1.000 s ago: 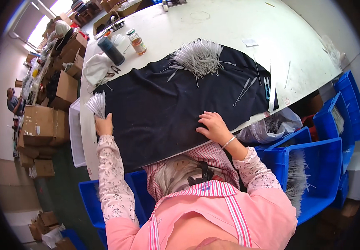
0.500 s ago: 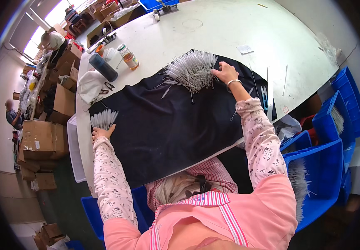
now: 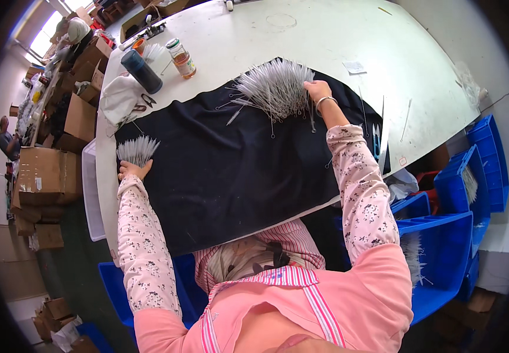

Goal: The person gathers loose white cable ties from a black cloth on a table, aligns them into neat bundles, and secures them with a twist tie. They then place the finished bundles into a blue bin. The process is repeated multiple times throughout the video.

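A big pile of thin white-bristled straw brushes (image 3: 275,88) with looped wire ends lies on a dark cloth (image 3: 219,170) that covers the near part of the table. At the pile's right edge my right hand (image 3: 318,92) is closed in a pinch, with thin wire handles trailing down just below the fingers. How many brushes it grips is hidden. Over at the cloth's left edge, my left hand (image 3: 135,170) is wrapped round the lower ends of a smaller bunch of brushes (image 3: 139,150), whose bristles fan out away from me.
Blue-handled scissors (image 3: 376,140) lie right of the pile. A dark bottle (image 3: 142,72), a glass jar (image 3: 181,59) and a white cloth (image 3: 119,99) stand or lie at back left. Blue bins (image 3: 443,253) sit to my right; cardboard boxes (image 3: 45,176) are stacked left. Other people are farther off.
My right hand's fingers have closed together at the pile's right edge, where wire handles now hang below them. My left hand stays on the smaller bunch. The whole view has shifted slightly.
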### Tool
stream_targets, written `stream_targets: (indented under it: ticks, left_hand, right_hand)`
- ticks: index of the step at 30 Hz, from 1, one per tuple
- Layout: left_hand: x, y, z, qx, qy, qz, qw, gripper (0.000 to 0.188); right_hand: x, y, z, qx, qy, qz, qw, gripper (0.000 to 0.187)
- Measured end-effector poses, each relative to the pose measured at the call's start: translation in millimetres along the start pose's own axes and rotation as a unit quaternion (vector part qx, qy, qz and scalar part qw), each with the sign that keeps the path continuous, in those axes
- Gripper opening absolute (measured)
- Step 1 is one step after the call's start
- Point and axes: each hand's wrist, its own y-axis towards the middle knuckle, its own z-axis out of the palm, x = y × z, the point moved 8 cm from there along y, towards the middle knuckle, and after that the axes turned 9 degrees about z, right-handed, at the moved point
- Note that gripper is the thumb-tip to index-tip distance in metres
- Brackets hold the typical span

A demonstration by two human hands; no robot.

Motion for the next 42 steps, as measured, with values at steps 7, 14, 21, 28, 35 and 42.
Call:
stream_targets:
  ticks: [7,14,21,28,35,42]
  left_hand:
    - [5.5,-1.7,1.1,-0.001,0.008,-0.005,1.000,0.127]
    - [4.3,-1.6,2.8,-0.027,0.020,0.004,0.999,0.126]
    - [-0.4,-9.8,-0.4,-0.023,0.002,-0.002,1.000,0.123]
    - [-0.4,-4.3,4.0,-0.019,0.001,0.001,1.000,0.123]
    - [0.3,-7.1,3.4,-0.022,-0.005,-0.004,1.000,0.123]
    - [-1.5,-31.0,-13.1,-0.019,-0.086,-0.011,0.996,0.123]
  right_hand:
    - [25.3,-26.1,8.8,-0.054,0.095,0.146,0.983,0.067]
    - [60.9,-52.2,25.4,0.071,-0.091,-0.002,0.993,0.076]
    - [66.8,-60.8,18.0,0.028,-0.048,0.034,0.998,0.055]
    - [60.1,-51.7,26.8,0.025,-0.035,-0.023,0.999,0.048]
    - [71.8,-59.0,-9.8,-0.102,0.033,-0.111,0.988,0.045]
    - [75.9,-74.7,-25.1,0.024,0.254,-0.057,0.965,0.018]
